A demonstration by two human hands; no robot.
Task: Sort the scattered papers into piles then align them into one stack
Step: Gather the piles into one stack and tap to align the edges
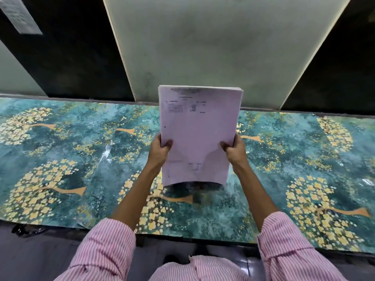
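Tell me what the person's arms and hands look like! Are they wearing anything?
Both arms wear a shirt with thin pink and white stripes. The left sleeve and right sleeve end bunched near the elbows, so the forearms are bare. The left hand and right hand have no gloves, and no watch or bracelet shows.
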